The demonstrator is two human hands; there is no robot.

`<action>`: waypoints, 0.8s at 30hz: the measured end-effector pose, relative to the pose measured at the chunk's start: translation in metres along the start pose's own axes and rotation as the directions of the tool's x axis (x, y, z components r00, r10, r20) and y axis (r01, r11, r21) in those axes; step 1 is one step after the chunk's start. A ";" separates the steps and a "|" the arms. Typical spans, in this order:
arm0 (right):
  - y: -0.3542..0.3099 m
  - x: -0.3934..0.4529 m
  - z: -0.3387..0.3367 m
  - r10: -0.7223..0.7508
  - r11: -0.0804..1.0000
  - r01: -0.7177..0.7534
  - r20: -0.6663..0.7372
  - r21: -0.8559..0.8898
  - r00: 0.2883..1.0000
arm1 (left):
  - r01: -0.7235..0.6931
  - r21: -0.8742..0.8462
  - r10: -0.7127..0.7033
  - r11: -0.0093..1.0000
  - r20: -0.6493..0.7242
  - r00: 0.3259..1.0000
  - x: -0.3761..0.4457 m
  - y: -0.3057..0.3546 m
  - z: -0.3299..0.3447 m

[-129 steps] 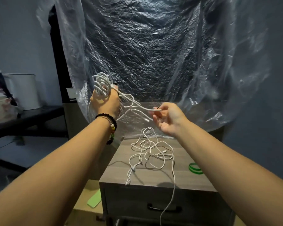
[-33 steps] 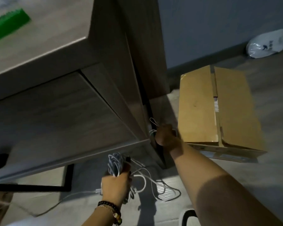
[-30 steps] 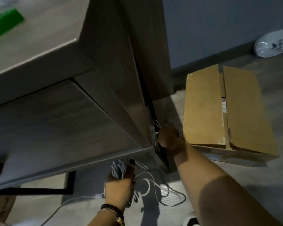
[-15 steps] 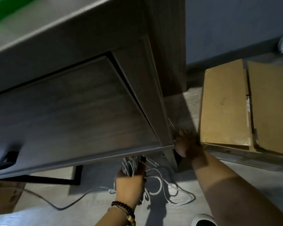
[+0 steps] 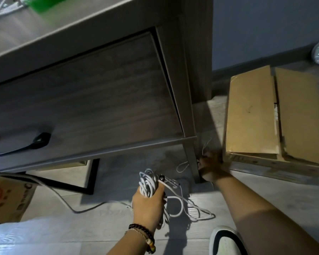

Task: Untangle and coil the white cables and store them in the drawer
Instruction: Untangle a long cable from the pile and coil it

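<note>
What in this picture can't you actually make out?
- Right hand, head view: blurred by motion beside the cabinet leg; its hold on the thin white cable end is unclear.
- Drawer inside: hidden, its front is shut.
- Cables on the cabinet top: cut off by the frame edge.
- Coiled cables in the left hand: lower loops hidden behind the palm.

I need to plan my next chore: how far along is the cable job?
Partly done: left hand grips one coiled bundle. In hand: right hand pulls a strand by the cabinet leg. Left: loose loops on the floor, tangle on top, drawer shut.
</note>
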State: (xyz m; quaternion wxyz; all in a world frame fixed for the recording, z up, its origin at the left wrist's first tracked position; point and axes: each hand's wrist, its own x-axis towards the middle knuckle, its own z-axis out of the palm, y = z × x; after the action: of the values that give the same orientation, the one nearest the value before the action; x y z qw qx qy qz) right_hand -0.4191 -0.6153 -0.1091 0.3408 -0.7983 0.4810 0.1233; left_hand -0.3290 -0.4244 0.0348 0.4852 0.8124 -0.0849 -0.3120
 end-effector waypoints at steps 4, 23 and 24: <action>-0.003 -0.024 0.005 0.094 0.953 -0.029 -0.201 0.302 0.975 | -0.049 0.012 0.049 0.999 0.005 0.999 -0.009 0.005 -0.011; -0.132 -0.342 -0.189 -0.519 0.843 0.538 -0.264 0.001 0.813 | -0.197 -0.151 0.214 0.969 0.106 0.971 -0.130 0.083 -0.131; -0.143 -0.355 -0.200 -0.538 0.838 0.544 -0.240 -0.043 0.808 | -0.218 -0.133 0.234 0.967 0.120 0.965 -0.132 0.087 -0.137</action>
State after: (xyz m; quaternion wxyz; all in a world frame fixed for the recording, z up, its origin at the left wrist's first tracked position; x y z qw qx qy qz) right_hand -0.5037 -0.4614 0.2853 0.3113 -0.9063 0.2734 -0.0836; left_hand -0.3383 -0.3105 0.2100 0.5581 0.7444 -0.1910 -0.3129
